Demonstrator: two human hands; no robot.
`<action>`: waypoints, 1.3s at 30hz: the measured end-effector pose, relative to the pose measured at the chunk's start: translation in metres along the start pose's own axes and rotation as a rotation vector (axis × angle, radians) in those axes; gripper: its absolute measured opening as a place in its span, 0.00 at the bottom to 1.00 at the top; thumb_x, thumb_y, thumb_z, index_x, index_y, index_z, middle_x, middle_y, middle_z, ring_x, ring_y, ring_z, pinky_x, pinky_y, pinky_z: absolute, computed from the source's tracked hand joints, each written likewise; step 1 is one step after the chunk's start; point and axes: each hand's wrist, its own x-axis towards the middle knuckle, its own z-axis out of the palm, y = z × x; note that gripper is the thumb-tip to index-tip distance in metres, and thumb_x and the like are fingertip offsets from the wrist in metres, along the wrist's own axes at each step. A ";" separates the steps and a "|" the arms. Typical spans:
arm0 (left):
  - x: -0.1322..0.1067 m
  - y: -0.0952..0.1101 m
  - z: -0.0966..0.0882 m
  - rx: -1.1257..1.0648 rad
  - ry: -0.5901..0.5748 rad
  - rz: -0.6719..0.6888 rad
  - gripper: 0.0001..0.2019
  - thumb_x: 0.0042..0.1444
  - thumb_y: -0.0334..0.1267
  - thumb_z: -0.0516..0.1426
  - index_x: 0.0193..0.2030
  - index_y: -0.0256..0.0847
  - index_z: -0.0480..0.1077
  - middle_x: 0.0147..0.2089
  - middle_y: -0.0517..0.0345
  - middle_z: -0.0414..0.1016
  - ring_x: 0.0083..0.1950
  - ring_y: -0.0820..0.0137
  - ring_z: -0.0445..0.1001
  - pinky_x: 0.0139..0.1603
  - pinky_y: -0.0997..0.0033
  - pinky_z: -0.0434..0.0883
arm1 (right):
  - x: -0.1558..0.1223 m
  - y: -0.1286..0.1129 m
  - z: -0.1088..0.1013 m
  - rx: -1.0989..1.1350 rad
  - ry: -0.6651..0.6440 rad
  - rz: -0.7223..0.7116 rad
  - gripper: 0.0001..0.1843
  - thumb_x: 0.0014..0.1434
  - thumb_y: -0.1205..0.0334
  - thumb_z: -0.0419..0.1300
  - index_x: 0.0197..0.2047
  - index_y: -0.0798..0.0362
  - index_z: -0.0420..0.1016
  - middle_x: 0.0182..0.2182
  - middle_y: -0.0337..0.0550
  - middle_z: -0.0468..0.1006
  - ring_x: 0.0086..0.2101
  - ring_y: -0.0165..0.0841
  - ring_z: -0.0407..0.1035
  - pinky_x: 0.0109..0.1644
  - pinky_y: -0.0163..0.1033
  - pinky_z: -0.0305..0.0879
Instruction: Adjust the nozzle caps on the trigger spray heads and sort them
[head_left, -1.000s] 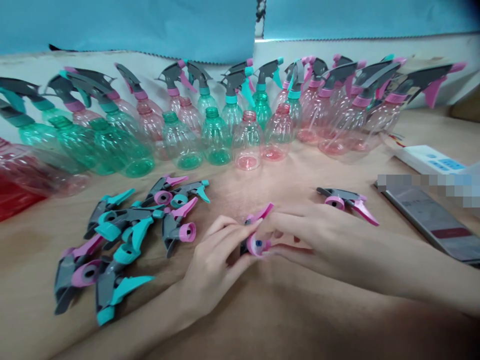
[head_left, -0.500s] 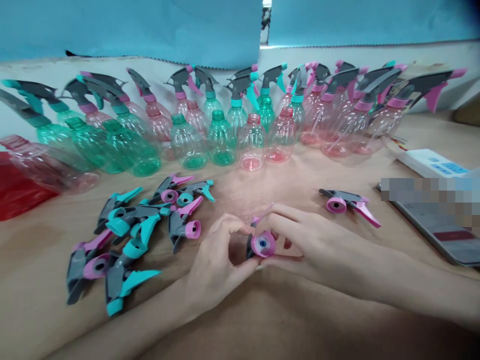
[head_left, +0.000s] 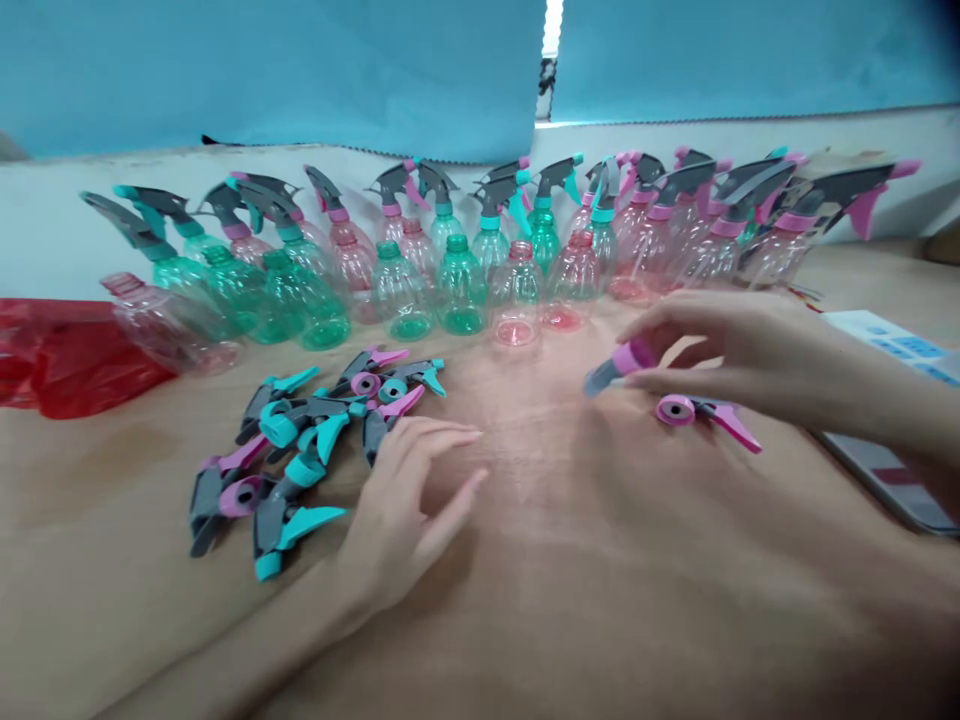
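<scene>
My right hand (head_left: 720,345) is closed around a grey and pink trigger spray head (head_left: 634,358), blurred by motion and held above the table at the right. Just below it lies another pink-collared spray head (head_left: 677,409) with its trigger pointing right. My left hand (head_left: 412,500) holds nothing; thumb and fingers are apart. It hovers beside a pile of loose spray heads (head_left: 304,475) in grey with teal or pink parts, partly covering one pink-triggered head (head_left: 373,437).
Open-necked bottles, green (head_left: 461,290) and pink (head_left: 516,295), stand in front of bottles fitted with spray heads (head_left: 727,250). A red plastic bag (head_left: 82,355) lies at the left. A phone (head_left: 900,485) and a white box (head_left: 892,335) are at the right.
My hands have parted. The right hand has carried the spray head right and away from me; the left has let go, moved left and opened. The view has shifted a little.
</scene>
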 end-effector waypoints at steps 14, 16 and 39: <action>-0.007 -0.035 -0.045 0.406 -0.372 -0.145 0.17 0.58 0.40 0.54 0.54 0.41 0.66 0.54 0.48 0.67 0.55 0.53 0.64 0.55 0.49 0.64 | -0.015 0.046 0.010 -0.659 0.154 0.072 0.23 0.57 0.41 0.50 0.40 0.51 0.72 0.27 0.52 0.75 0.31 0.49 0.70 0.33 0.50 0.60; -0.003 -0.036 -0.042 0.413 -0.385 -0.142 0.18 0.58 0.41 0.54 0.54 0.39 0.66 0.54 0.47 0.66 0.55 0.52 0.64 0.55 0.48 0.63 | -0.018 0.025 0.010 -0.656 0.155 0.063 0.21 0.57 0.43 0.51 0.41 0.51 0.72 0.26 0.51 0.76 0.29 0.47 0.70 0.29 0.46 0.59; 0.007 0.033 -0.011 -1.173 -0.849 -0.473 0.36 0.45 0.45 0.67 0.61 0.48 0.60 0.64 0.52 0.60 0.65 0.56 0.57 0.62 0.52 0.58 | -0.010 -0.077 0.070 0.601 -0.400 -0.343 0.19 0.55 0.71 0.56 0.50 0.55 0.75 0.39 0.41 0.81 0.33 0.28 0.74 0.35 0.30 0.69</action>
